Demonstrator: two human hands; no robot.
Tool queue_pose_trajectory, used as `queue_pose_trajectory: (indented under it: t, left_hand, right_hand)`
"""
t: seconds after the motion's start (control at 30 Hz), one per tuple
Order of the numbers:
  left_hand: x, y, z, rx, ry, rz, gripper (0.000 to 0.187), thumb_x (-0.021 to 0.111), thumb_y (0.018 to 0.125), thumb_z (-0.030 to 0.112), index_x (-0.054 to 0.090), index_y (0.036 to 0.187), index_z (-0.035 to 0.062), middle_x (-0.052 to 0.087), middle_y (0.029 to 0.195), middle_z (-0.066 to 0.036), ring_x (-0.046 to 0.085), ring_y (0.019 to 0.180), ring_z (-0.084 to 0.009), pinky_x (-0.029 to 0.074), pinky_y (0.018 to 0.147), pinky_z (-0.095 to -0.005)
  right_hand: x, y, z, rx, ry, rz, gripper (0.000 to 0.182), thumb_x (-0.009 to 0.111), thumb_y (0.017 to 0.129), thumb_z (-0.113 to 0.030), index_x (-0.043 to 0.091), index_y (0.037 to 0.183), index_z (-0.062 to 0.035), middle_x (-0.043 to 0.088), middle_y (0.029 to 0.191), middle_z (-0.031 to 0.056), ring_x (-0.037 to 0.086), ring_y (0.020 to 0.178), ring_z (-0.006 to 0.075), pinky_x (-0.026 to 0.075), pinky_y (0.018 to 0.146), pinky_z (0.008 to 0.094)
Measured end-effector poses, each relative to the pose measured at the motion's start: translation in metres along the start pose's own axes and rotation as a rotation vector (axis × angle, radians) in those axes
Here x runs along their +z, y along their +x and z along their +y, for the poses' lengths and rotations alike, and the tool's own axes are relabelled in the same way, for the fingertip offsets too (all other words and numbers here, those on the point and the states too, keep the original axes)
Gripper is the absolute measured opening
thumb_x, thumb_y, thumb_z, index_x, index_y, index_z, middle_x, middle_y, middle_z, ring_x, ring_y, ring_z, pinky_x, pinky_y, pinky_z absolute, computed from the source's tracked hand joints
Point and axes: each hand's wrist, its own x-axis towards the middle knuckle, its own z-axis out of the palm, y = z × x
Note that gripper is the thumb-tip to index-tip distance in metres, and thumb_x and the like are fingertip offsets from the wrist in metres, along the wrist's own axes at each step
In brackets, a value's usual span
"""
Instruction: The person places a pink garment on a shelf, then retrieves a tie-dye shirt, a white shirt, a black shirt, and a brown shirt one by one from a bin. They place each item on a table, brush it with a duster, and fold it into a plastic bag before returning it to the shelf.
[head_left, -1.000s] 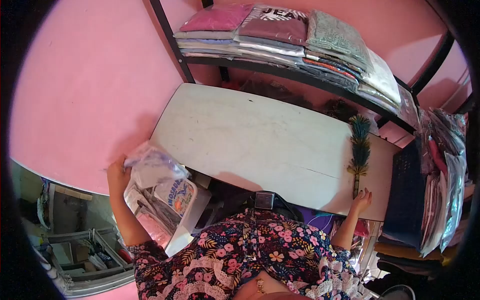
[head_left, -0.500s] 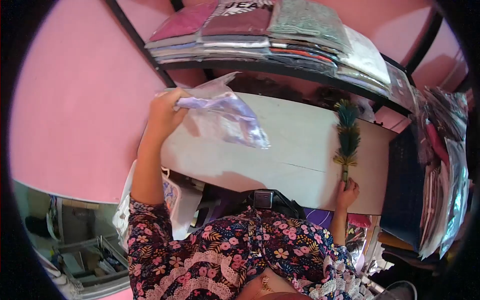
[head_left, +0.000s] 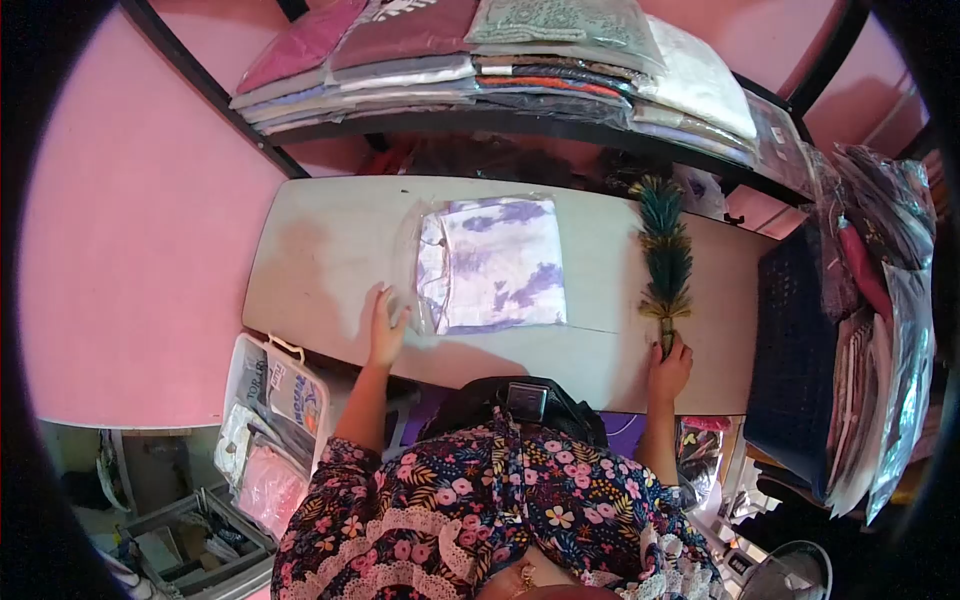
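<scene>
Well, the bagged garment (head_left: 505, 265) lies between the hands (head_left: 387, 335)

Both forearms are bare and reach forward, well apart. The left hand (head_left: 387, 332) is open, its fingers spread and pointing forward, in line with the left forearm (head_left: 362, 408). The right hand (head_left: 670, 368) has bent fingers and closes loosely, its wrist nearly straight above the right forearm (head_left: 657, 430).

On the white table (head_left: 330, 225) lies a bagged white-and-purple cloth (head_left: 505, 265), near the middle; right of it lies a green duster (head_left: 667, 255). Beyond the far edge, the black shelf (head_left: 450, 122) bears stacked, bagged clothes (head_left: 400, 85).
</scene>
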Motion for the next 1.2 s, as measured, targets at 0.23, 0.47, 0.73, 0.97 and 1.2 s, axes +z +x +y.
queue_pose_trajectory:
  t: [0.23,0.47,0.73,0.97,1.2]
  left_hand:
    - [0.02,0.001,0.044,-0.038,0.298,0.081,0.079,0.069,0.074,0.009,0.025,0.139,0.005,0.032,0.138,-0.023,0.047,0.116,-0.034,0.042,0.093,-0.0403]
    - [-0.006,0.008,0.037,0.057,0.082,0.168,0.073,0.064,0.077,0.011,0.026,0.139,0.0042,0.028,0.139,-0.024,0.032,0.127,-0.037,0.029,0.103,-0.0444]
    - [0.015,-0.002,0.094,0.306,0.459,-0.306,0.072,0.071,0.069,0.01,0.039,0.134,0.0138,0.019,0.144,-0.024,0.027,0.13,-0.0413,0.028,0.105,-0.046]
    - [-0.006,-0.009,0.005,-0.033,0.12,-0.084,0.077,0.062,0.069,-0.007,0.034,0.138,0.0151,0.033,0.137,-0.023,0.052,0.109,-0.0294,0.047,0.084,-0.0346]
    - [-0.029,-0.02,-0.041,-0.33,-0.385,-0.09,0.088,0.059,0.072,-0.011,0.017,0.144,0.0167,0.054,0.113,-0.015,0.057,0.094,-0.0178,0.049,0.074,-0.0265]
  right_hand:
    - [0.01,0.016,-0.025,0.077,0.365,-0.172,0.053,0.057,0.079,-0.006,0.04,0.129,-0.0025,0.052,0.118,0.024,0.053,0.104,0.0404,0.043,0.088,0.0445]
    - [-0.004,-0.037,-0.089,0.105,0.782,-0.25,0.044,0.05,0.089,-0.008,0.038,0.13,-0.0025,0.057,0.111,0.0191,0.059,0.095,0.0264,0.046,0.082,0.0341]
    - [-0.032,-0.078,-0.137,-0.148,0.58,-0.395,0.038,0.054,0.083,-0.006,0.047,0.12,-0.0077,0.062,0.094,0.0236,0.061,0.084,0.0409,0.049,0.072,0.0434]
    - [-0.023,-0.077,-0.157,-0.194,0.573,-0.383,0.034,0.055,0.083,-0.007,0.048,0.116,-0.003,0.061,0.094,0.0253,0.061,0.086,0.0419,0.049,0.072,0.0439]
    - [-0.011,-0.094,-0.188,-0.314,0.584,-0.629,0.037,0.062,0.078,-0.009,0.052,0.114,-0.0071,0.062,0.087,0.0225,0.061,0.08,0.0402,0.05,0.068,0.0432]
